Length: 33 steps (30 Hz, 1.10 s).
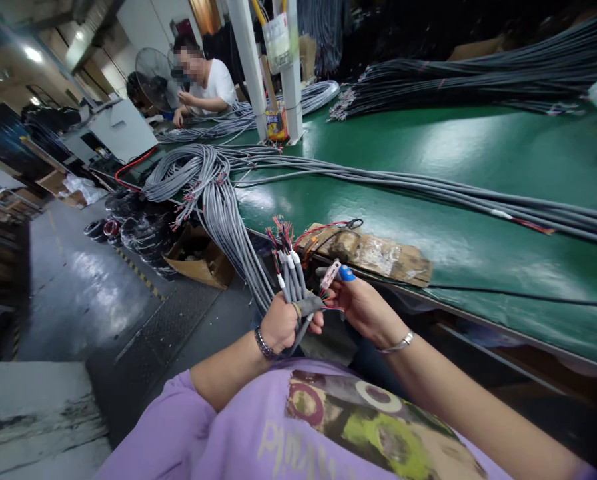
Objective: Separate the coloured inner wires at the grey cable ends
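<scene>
Below centre, the left hand (pixel 281 325) is closed around a bundle of grey round cables (pixel 292 283), its multicoloured stripped ends pointing up the frame, long axis near vertical. Beside it, the right hand (pixel 365 307), fingers curled together, pinches a small pale flat piece (pixel 331 275). Left to right around them: a grey cable coil (pixel 181 175), an open brown cardboard box (pixel 198 272), and a brown taped block (pixel 385 255) just above the right hand on the green glossy tabletop (pixel 428 150).

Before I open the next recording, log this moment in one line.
Left hand: gripping gray cables | Right hand: holding small pale piece | Green bench: long gray cables across it
</scene>
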Available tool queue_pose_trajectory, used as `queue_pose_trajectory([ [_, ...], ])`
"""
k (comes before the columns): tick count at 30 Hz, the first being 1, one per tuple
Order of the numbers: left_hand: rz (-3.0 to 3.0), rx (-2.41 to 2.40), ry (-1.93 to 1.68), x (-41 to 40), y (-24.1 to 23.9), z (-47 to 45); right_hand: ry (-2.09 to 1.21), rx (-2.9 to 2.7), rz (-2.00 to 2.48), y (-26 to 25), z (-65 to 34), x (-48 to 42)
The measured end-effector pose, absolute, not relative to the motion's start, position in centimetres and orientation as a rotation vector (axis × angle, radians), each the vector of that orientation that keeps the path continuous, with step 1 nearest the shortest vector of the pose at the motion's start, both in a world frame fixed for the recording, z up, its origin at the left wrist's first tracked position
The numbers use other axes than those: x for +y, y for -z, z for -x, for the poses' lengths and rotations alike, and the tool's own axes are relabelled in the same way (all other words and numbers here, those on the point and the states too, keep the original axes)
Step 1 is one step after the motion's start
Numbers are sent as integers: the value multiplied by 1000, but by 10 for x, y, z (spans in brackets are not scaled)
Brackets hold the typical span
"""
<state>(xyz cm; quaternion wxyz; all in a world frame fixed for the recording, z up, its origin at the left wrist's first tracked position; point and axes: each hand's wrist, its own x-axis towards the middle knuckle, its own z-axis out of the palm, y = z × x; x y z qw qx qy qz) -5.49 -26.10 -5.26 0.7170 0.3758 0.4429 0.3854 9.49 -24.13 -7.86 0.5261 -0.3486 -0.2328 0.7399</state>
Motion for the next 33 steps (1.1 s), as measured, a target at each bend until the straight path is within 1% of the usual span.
queue_pose_trajectory([
  [3,-829,987,-844,-260,53,55,-1731,-549,864,77,-92,-240],
  [5,-826,982,-837,-259,53,55,-1574,-611,947,79,-90,-240],
  [8,-825,971,-829,-258,52,55,-1228,-731,1109,85,-87,-241],
  [10,-819,971,-822,-258,52,55,-1164,-795,1128,88,-86,-242],
  [11,-816,969,-818,-258,51,55,-1221,-803,1097,88,-85,-242],
  [14,-818,962,-812,-257,52,54,-1534,-692,929,85,-83,-241],
  [16,-827,962,-810,-257,53,54,-1662,-575,860,80,-83,-239],
  [19,-827,982,-803,-256,56,54,-1691,-486,837,76,-82,-236],
  [25,-853,990,-803,-255,60,54,-1674,-491,856,79,-81,-236],
  [33,-838,968,-851,-266,54,57,-1832,-436,759,77,-87,-244],
])
